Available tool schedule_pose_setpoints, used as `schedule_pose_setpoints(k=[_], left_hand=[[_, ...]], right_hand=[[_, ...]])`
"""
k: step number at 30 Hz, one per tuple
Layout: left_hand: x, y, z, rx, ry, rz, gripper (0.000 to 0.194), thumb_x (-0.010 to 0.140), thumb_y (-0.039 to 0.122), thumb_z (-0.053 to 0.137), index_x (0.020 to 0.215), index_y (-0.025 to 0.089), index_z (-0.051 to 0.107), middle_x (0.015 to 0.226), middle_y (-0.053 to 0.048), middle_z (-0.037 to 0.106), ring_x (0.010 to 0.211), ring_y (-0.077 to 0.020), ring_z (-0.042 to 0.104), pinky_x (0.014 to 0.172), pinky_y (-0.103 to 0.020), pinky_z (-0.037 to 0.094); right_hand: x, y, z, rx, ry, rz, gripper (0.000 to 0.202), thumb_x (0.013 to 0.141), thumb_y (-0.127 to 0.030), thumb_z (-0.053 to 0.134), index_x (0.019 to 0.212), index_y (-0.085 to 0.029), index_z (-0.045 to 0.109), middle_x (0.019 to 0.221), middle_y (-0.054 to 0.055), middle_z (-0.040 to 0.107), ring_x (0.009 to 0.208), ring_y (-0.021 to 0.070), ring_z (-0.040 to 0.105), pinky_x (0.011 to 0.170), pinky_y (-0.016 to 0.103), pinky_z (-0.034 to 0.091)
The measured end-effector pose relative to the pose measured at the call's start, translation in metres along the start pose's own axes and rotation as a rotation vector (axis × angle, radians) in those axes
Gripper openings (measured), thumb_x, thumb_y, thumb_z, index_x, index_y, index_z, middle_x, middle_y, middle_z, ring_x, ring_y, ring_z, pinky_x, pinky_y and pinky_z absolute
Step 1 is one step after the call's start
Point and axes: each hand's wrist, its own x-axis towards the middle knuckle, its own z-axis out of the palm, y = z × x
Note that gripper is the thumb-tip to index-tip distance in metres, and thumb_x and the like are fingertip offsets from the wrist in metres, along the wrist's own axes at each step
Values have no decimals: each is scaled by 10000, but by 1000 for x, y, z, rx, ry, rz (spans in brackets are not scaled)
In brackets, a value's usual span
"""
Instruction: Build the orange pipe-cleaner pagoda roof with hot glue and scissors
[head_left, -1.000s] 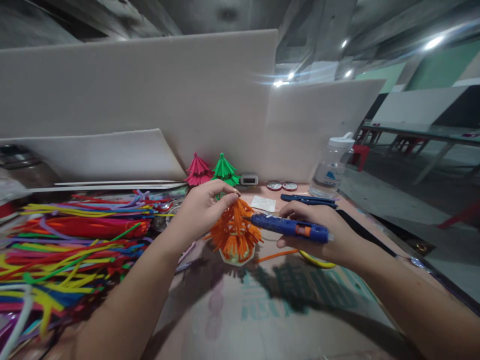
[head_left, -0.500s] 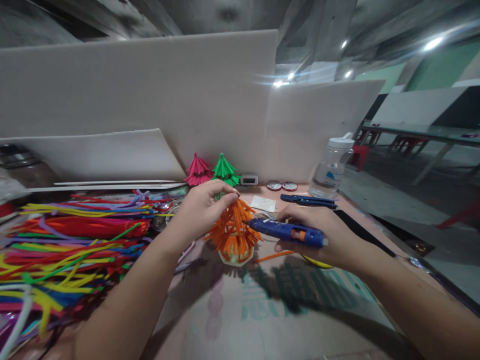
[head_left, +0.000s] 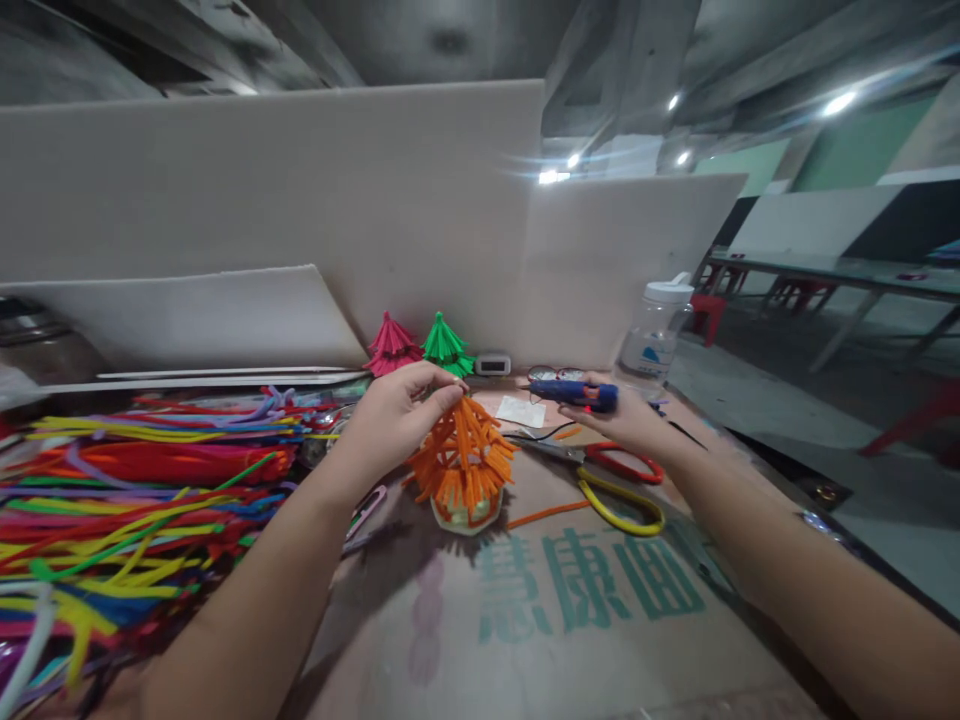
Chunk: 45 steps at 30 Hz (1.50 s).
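Note:
My left hand [head_left: 409, 405] pinches the top of an orange pipe-cleaner tree [head_left: 466, 455], which stands upright on a pale, many-sided base [head_left: 469, 517]. A blue hot glue gun [head_left: 570, 393] is gripped in my right hand [head_left: 626, 420], its nozzle pointing left, apart from the tree and behind it to the right. Below that hand lie scissors [head_left: 624, 463] with one red and one yellow handle loop. An orange pipe cleaner [head_left: 549, 514] rests on the cardboard between the tree's base and the yellow loop.
Many coloured pipe cleaners [head_left: 142, 520] are heaped at the left. At the back stand a pink tree [head_left: 390, 345], a green tree [head_left: 445, 345], a small digital display [head_left: 493, 364] and a water bottle [head_left: 654, 335]. White boards [head_left: 300, 220] wall off the rear.
My right hand has carried the glue gun away from the orange tree, back and slightly right, uncovering the scissors. My left hand stays at the treetop.

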Motion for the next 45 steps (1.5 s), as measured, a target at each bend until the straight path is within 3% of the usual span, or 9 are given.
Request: schedule_pose_setpoints(k=[4, 10, 17, 21, 24, 28, 31, 36, 45], left_hand=[[0, -1, 4, -22, -18, 5, 237, 910, 368, 562, 882, 173, 695, 941, -60, 729, 889, -206, 654, 808, -312, 476], [0, -4, 6, -13, -19, 0, 244, 908, 389, 564, 875, 183, 691, 950, -59, 735, 905, -212, 659, 827, -317, 477], [2, -1, 5, 1, -12, -21, 254, 888, 403, 568, 859, 188, 700, 930, -61, 743, 875, -217, 664, 808, -321, 491], [2, 0, 5, 7, -6, -11, 249, 879, 407, 575, 853, 195, 702, 913, -50, 742, 859, -215, 666, 801, -317, 494], [2, 0, 5, 6, 13, 1, 242, 876, 408, 579, 841, 201, 699, 898, -44, 736, 849, -215, 663, 785, -310, 497], [1, 3, 5, 3, 25, 18, 237, 876, 405, 579, 835, 200, 691, 901, -47, 731, 851, -212, 656, 788, -305, 496], [1, 4, 6, 4, 13, 14, 250, 883, 397, 567, 836, 183, 687, 899, -54, 728, 839, -206, 651, 796, -308, 491], [1, 1, 6, -9, 21, 9, 260, 894, 395, 562, 856, 174, 692, 899, -51, 725, 843, -201, 651, 804, -307, 489], [-3, 8, 13, -34, -9, 8, 246, 908, 391, 565, 851, 183, 683, 916, -42, 725, 843, -199, 659, 818, -309, 493]], right_hand=[[39, 42, 25, -28, 20, 94, 249, 797, -332, 728, 934, -135, 662, 916, 109, 735, 843, 224, 659, 789, 330, 509], [57, 65, 51, -77, -75, 202, 189, 818, -291, 728, 858, -113, 680, 651, 58, 699, 586, 167, 626, 577, 264, 488], [36, 75, 24, -231, 61, 153, 485, 714, -251, 805, 1146, -112, 632, 1103, 157, 690, 1002, 271, 641, 888, 377, 486], [-1, 54, 6, -281, 124, 82, 308, 894, -262, 596, 1161, -111, 620, 1132, 155, 657, 1048, 262, 612, 942, 424, 460], [-38, 25, 8, -266, -49, -11, 185, 902, -306, 606, 974, -172, 709, 984, 80, 702, 919, 218, 650, 848, 350, 499], [-74, -8, 27, -355, -346, -253, 265, 919, -286, 616, 1162, -201, 680, 1134, 111, 663, 1027, 239, 616, 877, 358, 473], [-86, -15, 42, -417, -408, -309, 164, 955, -197, 543, 954, -177, 705, 953, 91, 676, 898, 221, 619, 778, 330, 471], [-99, -23, 48, -317, -250, -339, 154, 952, -168, 497, 884, -170, 635, 879, 79, 649, 783, 194, 596, 701, 303, 474], [-77, -111, 30, 50, 9, -212, 167, 939, -245, 491, 776, -210, 497, 617, -33, 542, 526, 108, 480, 495, 222, 343]])
